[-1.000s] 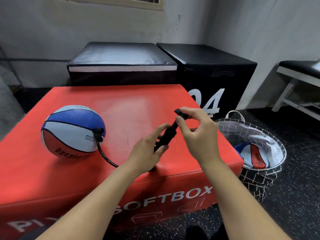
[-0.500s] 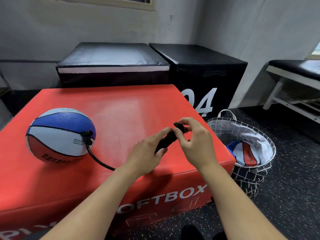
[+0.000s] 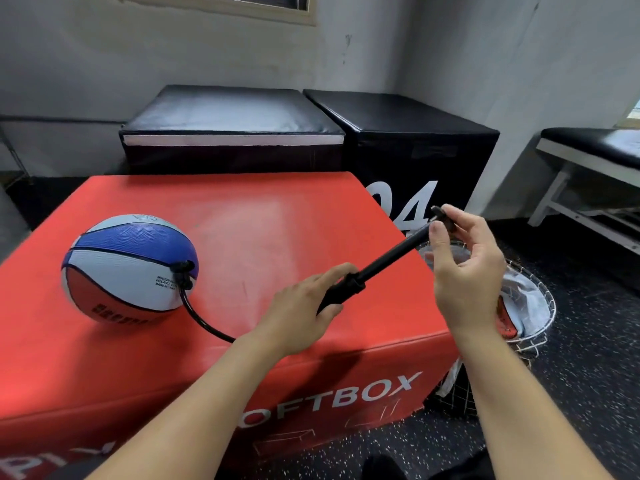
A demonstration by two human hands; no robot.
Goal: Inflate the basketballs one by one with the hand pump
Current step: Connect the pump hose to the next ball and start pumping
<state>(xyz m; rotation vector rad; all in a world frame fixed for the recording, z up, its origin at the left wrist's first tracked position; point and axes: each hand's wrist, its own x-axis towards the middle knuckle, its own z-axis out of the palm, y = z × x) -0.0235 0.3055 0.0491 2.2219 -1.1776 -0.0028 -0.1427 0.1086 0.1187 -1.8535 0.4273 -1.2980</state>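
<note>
Head view looks down on a blue, white and red rubber basketball (image 3: 130, 268) resting on the left part of a red padded plyo box worktop (image 3: 263, 220). A thin black hose (image 3: 201, 322) runs from a black fitting on the ball's right side toward the slim black hand pump (image 3: 377, 268), which slants up to the right with its rod drawn out. The left hand (image 3: 304, 310) is wrapped around the pump barrel. The right hand (image 3: 464, 268) pinches the pump's black T-handle (image 3: 441, 216) between thumb and fingertips. Just right of the box, a white wire basket (image 3: 533, 306) sits on the speckled black floor (image 3: 588, 375). Two black padded boxes (image 3: 311, 126) stand behind.
</note>
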